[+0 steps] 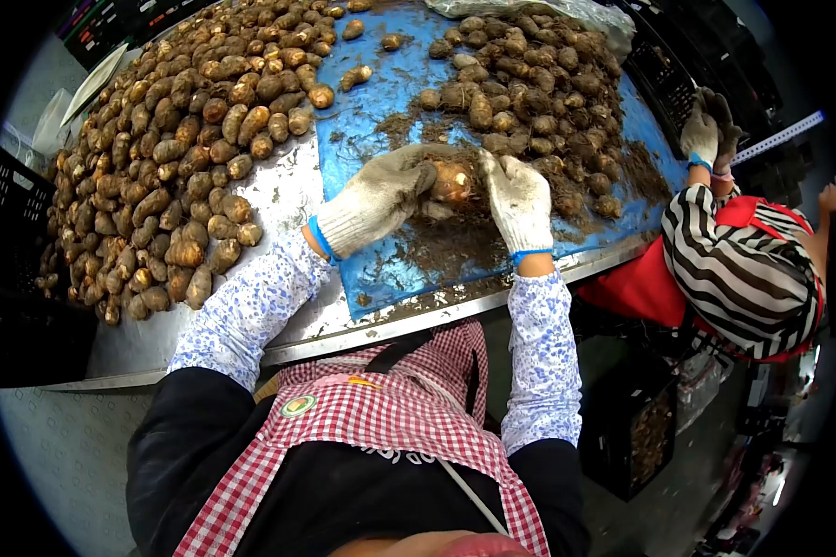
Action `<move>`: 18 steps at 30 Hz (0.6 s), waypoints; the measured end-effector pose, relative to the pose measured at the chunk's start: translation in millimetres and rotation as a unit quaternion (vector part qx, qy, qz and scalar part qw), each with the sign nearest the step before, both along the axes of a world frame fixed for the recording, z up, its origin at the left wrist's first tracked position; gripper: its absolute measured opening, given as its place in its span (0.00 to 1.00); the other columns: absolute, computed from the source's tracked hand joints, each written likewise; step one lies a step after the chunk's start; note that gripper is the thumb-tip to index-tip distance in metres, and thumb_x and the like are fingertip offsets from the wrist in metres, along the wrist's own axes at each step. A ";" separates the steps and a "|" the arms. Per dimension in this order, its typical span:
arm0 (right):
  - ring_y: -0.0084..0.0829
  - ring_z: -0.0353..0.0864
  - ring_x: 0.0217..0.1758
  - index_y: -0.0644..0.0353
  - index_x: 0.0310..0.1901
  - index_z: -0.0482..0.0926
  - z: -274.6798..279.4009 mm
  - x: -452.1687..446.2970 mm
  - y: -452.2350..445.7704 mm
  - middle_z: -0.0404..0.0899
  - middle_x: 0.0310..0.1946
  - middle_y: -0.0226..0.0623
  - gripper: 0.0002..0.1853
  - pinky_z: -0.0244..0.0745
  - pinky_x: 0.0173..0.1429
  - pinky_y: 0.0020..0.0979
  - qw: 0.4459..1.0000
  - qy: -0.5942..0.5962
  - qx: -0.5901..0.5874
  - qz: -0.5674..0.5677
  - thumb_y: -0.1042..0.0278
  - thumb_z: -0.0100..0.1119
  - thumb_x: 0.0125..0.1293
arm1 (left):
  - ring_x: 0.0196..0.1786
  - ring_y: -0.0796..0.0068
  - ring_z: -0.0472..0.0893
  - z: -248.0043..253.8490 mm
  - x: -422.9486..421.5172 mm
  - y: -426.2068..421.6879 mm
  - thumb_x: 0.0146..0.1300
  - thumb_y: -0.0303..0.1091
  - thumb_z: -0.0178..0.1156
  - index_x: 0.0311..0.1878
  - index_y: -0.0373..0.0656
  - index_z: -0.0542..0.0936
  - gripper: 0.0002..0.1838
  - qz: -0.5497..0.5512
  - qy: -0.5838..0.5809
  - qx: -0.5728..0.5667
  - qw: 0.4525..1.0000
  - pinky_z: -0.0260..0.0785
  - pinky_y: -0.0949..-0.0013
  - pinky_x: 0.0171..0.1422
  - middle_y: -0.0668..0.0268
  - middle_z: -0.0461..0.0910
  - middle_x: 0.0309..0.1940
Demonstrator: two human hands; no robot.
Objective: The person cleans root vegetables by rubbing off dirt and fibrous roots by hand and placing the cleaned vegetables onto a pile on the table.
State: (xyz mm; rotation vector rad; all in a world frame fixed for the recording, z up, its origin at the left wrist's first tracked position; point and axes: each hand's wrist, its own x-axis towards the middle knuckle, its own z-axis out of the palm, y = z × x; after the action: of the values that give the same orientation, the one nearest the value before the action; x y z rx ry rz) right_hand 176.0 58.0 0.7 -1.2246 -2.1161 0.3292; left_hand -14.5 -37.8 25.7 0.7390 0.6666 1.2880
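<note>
Above the blue sheet (372,278), my left hand (381,195), in a dirty white glove, is wrapped round a brown tuber (451,182) with a pale spot on it. My right hand (515,195), gloved too, is closed at the tuber's right side, its fingertips among dark root fibres; what they pinch is too small to make out. Loose soil and fibres (446,255) lie on the sheet below my hands. A pile of hairy tubers (539,93) is just beyond my right hand. Smoother brown tubers (186,139) cover the table to the left.
A co-worker in a striped top (734,269) stands at the right, gloved hands (701,130) near the black crates (664,65). The metal table edge (418,320) runs in front of me. Clear plastic (576,20) lies behind the right pile. A black crate (632,422) stands on the floor.
</note>
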 end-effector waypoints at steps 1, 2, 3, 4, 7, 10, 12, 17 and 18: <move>0.38 0.78 0.30 0.67 0.37 0.81 -5.0 4.5 0.3 0.78 0.25 0.49 0.15 0.73 0.38 0.33 0.999 0.040 -0.008 0.029 0.61 0.55 0.73 | 0.38 0.83 0.80 -5.2 -2.1 1.6 0.73 0.33 0.54 0.63 0.36 0.73 0.19 0.000 0.005 0.009 1.000 0.81 0.77 0.44 0.65 0.79 0.44; 0.35 0.79 0.32 0.68 0.40 0.80 4.5 4.5 -5.7 0.79 0.28 0.47 0.13 0.74 0.39 0.32 1.000 -0.014 -0.014 0.021 0.64 0.55 0.72 | 0.38 0.82 0.80 -14.0 -5.1 5.1 0.73 0.33 0.54 0.63 0.36 0.73 0.18 -0.001 0.011 0.018 1.000 0.81 0.76 0.45 0.65 0.79 0.43; 0.33 0.80 0.35 0.68 0.42 0.80 19.5 5.9 -13.5 0.80 0.31 0.46 0.11 0.75 0.40 0.31 0.997 -0.068 -0.020 0.012 0.67 0.55 0.72 | 0.38 0.81 0.80 -19.0 -7.0 7.3 0.73 0.34 0.55 0.62 0.37 0.73 0.18 -0.002 0.018 0.027 0.999 0.82 0.75 0.45 0.66 0.79 0.43; 0.30 0.80 0.37 0.68 0.44 0.80 27.3 7.5 -21.1 0.81 0.34 0.44 0.09 0.76 0.41 0.30 0.992 -0.121 -0.026 0.003 0.71 0.55 0.72 | 0.39 0.80 0.81 -18.1 -5.5 7.1 0.73 0.34 0.55 0.61 0.37 0.73 0.18 0.012 0.022 0.027 0.999 0.82 0.75 0.45 0.65 0.79 0.43; 0.33 0.81 0.43 0.65 0.55 0.76 11.7 12.9 -40.9 0.79 0.48 0.46 0.17 0.80 0.45 0.28 0.848 0.398 -0.278 0.210 0.65 0.57 0.71 | 0.44 0.76 0.81 -8.7 0.1 6.7 0.72 0.34 0.55 0.59 0.37 0.75 0.17 0.057 0.155 0.027 0.986 0.79 0.73 0.48 0.61 0.80 0.46; 0.32 0.81 0.49 0.67 0.57 0.73 19.9 0.3 -56.2 0.78 0.51 0.47 0.20 0.79 0.49 0.28 0.841 0.327 -0.406 0.146 0.68 0.62 0.67 | 0.50 0.71 0.80 -3.7 11.4 6.1 0.73 0.32 0.52 0.54 0.37 0.78 0.13 0.105 0.454 0.065 0.883 0.74 0.70 0.59 0.57 0.81 0.50; 0.38 0.83 0.46 0.66 0.54 0.75 11.4 -3.2 -58.4 0.82 0.43 0.48 0.21 0.78 0.48 0.34 0.940 0.184 -0.247 0.145 0.68 0.69 0.62 | 0.48 0.73 0.81 -5.9 14.2 8.4 0.72 0.32 0.52 0.54 0.38 0.79 0.13 0.125 0.492 0.088 0.857 0.74 0.71 0.54 0.59 0.82 0.47; 0.45 0.81 0.50 0.65 0.53 0.76 15.3 -6.3 -64.3 0.79 0.46 0.52 0.25 0.77 0.53 0.39 0.980 0.114 -0.030 0.157 0.71 0.73 0.54 | 0.44 0.76 0.81 0.7 -3.8 20.4 0.73 0.34 0.52 0.53 0.36 0.80 0.14 0.098 0.491 0.046 0.864 0.74 0.72 0.50 0.61 0.84 0.42; 0.45 0.80 0.50 0.65 0.53 0.76 13.8 -4.6 -60.6 0.79 0.47 0.52 0.25 0.77 0.53 0.40 0.982 0.117 -0.030 0.142 0.71 0.73 0.53 | 0.45 0.76 0.81 1.8 -5.8 21.0 0.72 0.34 0.52 0.53 0.36 0.80 0.14 0.085 0.472 0.044 0.876 0.74 0.71 0.50 0.60 0.84 0.43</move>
State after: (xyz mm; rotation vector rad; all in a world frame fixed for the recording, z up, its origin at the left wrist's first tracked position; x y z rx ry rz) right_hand 171.4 -2.6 14.5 -0.8665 -2.0835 0.6363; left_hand -20.3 -16.8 27.5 1.4324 1.4887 1.0635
